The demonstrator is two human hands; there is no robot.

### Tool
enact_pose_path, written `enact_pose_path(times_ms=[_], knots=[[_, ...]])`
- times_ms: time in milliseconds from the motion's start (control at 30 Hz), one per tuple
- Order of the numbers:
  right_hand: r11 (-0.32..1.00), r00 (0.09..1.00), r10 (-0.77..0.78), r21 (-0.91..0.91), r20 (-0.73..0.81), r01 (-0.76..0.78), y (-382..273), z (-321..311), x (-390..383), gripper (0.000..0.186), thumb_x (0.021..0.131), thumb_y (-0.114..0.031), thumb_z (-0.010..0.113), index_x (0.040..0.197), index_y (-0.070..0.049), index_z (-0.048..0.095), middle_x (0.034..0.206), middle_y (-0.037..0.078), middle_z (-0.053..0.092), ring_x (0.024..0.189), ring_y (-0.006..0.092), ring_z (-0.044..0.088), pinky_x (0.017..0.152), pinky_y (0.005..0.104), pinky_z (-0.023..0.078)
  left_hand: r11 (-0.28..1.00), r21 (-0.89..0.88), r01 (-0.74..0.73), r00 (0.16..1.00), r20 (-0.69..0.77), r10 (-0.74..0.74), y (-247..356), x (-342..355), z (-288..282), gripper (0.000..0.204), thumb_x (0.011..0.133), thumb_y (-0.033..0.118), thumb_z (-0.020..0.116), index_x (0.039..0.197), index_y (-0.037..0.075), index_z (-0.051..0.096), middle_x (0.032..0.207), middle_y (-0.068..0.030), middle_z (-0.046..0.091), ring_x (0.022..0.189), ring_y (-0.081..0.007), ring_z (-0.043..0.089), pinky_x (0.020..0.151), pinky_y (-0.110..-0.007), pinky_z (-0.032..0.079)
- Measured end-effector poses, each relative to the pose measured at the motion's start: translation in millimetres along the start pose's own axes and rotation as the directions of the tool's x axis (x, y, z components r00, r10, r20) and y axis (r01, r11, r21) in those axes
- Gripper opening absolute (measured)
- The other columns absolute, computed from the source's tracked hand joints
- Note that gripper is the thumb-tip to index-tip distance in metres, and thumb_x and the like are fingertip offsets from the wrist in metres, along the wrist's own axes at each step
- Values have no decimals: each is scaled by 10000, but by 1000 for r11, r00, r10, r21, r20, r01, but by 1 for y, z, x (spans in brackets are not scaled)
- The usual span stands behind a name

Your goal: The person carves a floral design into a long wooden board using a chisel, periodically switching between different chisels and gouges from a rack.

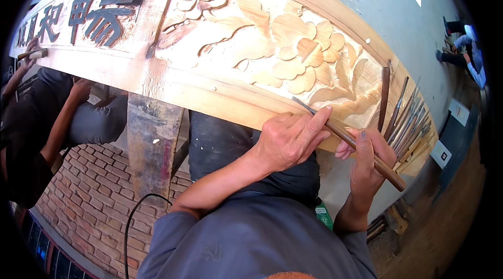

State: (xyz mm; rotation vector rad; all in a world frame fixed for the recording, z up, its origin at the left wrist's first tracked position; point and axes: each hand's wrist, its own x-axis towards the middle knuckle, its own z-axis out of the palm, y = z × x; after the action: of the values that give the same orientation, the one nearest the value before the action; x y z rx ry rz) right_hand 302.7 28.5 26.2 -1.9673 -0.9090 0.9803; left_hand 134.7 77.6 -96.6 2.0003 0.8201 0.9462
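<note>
A carving chisel (pixel 390 174) with a long wooden handle lies slantwise between my two hands. Its narrow metal blade points up and left, with the tip at the near border of the carved wooden panel (pixel 209 102). My left hand (pixel 291 140) grips the front part by the blade, its fingers bent around it. Farther back, my right hand (pixel 369 161) holds the handle, thumb upward, and the butt end sticks out below it. Just beyond the blade, relief flowers and leaves (pixel 298 53) stand out from the panel's pale, cut-back ground.
Several carving tools (pixel 411 127) lie bunched at the panel's right end, beside a dark wooden rod (pixel 385 90). At left, a co-worker (pixel 42 122) sits near dark raised characters (pixel 112 12). A worn wooden support (pixel 152 143) stands under the panel on brick paving (pixel 94 195).
</note>
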Motion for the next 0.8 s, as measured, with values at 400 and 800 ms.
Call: enact_pose_path(times_ms=[400,800], knots=[[492,621,-735,-416,272,765,33,31,-36,505,929,-206,924,1377,-31,770,1176,147,802,982,296,802,820,380,660,562,-657,503,828,180,-531,34,-12,-42,324,1193,93,564,1472,-40,660,1142,-155,791,940,-169,758,815,-318,620],[520,792,-611,-764,-21,381,82,-29,-41,238,909,-27,886,1139,-44,825,873,131,791,733,309,751,671,413,558,773,579,258,949,-302,-90,-57,52,-123,230,991,41,773,1175,170,823,1160,-132,814,994,-363,798,813,-441,630]])
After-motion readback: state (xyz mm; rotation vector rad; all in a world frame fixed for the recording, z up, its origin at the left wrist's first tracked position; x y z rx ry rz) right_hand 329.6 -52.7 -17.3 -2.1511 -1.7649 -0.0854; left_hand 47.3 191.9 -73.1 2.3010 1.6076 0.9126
